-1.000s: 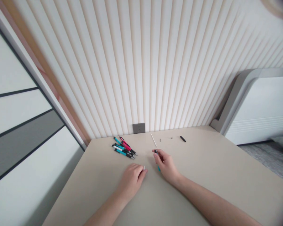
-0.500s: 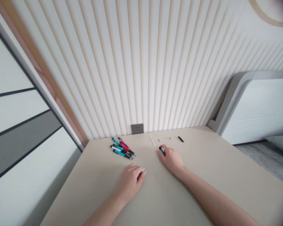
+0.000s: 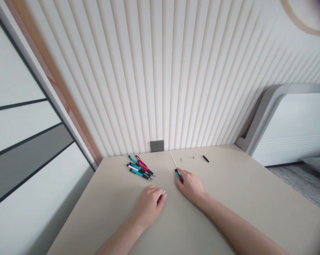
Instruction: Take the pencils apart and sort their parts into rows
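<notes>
My right hand (image 3: 190, 184) rests low on the table, its thumb and fingers closed round a blue-and-black pen barrel (image 3: 178, 175). My left hand (image 3: 151, 202) is curled on the tabletop, with a small white piece (image 3: 164, 192) showing at its fingertips; the rest of that piece is hidden. Just beyond my right fingers lies a thin white refill (image 3: 173, 159). To its right are a tiny metal piece (image 3: 181, 159), another small metal part (image 3: 193, 157) and a short black pen part (image 3: 206, 158).
A pile of several pens (image 3: 140, 168), blue, red, white and black, lies at the back left of the beige table (image 3: 109, 212). Behind it stands a ribbed wall with a dark socket (image 3: 157, 146). A white bed headboard (image 3: 290, 120) is at the right.
My right hand has turned the blue-and-black pen barrel over and lowered it to the table, moving right, then slightly back left. My left hand stays nearly still.
</notes>
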### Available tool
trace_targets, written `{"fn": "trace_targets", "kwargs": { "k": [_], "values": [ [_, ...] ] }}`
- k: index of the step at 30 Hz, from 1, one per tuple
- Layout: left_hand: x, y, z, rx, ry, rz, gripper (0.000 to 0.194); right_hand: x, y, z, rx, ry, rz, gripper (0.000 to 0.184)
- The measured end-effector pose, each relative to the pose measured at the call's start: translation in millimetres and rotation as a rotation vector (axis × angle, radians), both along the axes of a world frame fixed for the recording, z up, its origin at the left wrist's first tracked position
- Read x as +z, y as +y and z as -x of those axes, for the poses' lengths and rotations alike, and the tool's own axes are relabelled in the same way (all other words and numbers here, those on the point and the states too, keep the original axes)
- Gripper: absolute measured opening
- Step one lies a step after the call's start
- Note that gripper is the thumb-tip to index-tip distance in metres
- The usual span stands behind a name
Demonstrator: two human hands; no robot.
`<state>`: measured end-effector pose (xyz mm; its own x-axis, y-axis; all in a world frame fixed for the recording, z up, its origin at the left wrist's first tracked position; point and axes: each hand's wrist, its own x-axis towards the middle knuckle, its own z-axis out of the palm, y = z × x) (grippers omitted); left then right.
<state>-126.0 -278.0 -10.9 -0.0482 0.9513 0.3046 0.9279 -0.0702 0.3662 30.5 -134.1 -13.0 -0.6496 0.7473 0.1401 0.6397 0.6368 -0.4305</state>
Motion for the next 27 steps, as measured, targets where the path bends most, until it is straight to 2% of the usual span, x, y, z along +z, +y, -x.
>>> {"fn": "trace_targets", "kwargs": {
  "k": [4, 7, 12, 19, 22, 27],
  "values": [
    [-0.2, -1, 0, -0.004, 0.004, -0.004, 0.028, -1.3, -1, 1, -0.004, -0.033, -0.026, 0.034],
    [-0.3, -1, 1, -0.002, 0.011, 0.013, 0.028, -0.8, 10, -8, -0.059, -0.091, -0.060, 0.035],
    [-1.6, -1, 1, -0.003, 0.005, 0.011, 0.028, -2.9, 42, -51, -0.178, -0.172, -0.097, 0.037],
    [-1.7, 0, 2, -0.013, 0.004, 0.013, 0.030, -19.3, 73, -121, -0.316, -0.171, -0.044, 0.040],
    [-1.0, 0, 1, -0.005, 0.006, 0.019, 0.029, -22.1, 77, -134, -0.344, -0.163, -0.028, 0.041],
    [0.6, 1, 0, -0.002, 0.022, 0.034, 0.030, -18.5, 78, -136, -0.372, -0.172, -0.069, 0.044]
  ]
}}
